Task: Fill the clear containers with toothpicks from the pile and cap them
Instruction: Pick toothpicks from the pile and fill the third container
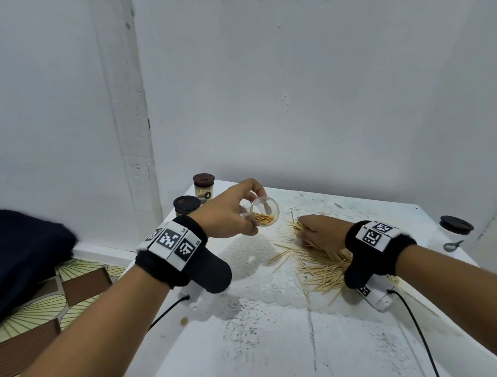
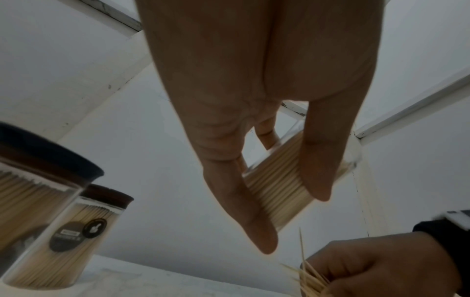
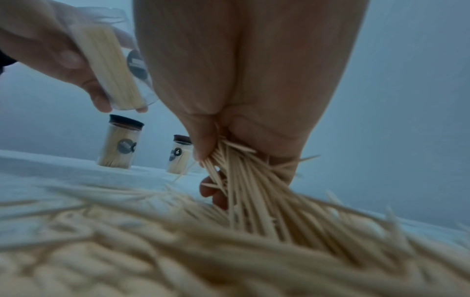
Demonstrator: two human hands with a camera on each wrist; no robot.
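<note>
My left hand (image 1: pixel 237 216) grips a clear container (image 1: pixel 263 211) above the table, tilted with its open mouth toward me and partly filled with toothpicks (image 2: pixel 274 186). The same container (image 3: pixel 114 68) shows at the upper left of the right wrist view. My right hand (image 1: pixel 319 232) is down on the toothpick pile (image 1: pixel 322 267) and grips a bunch of toothpicks (image 3: pixel 236 170). Two filled containers with dark caps (image 1: pixel 204 188) (image 1: pixel 186 205) stand at the table's back left corner.
A dark cap (image 1: pixel 456 224) sits on a clear container at the table's right edge. The white table (image 1: pixel 269 350) is scuffed and backs onto white walls. A patterned floor (image 1: pixel 42 308) and dark cloth (image 1: pixel 17 251) lie to the left. Cables (image 1: pixel 415 324) trail from both wrists.
</note>
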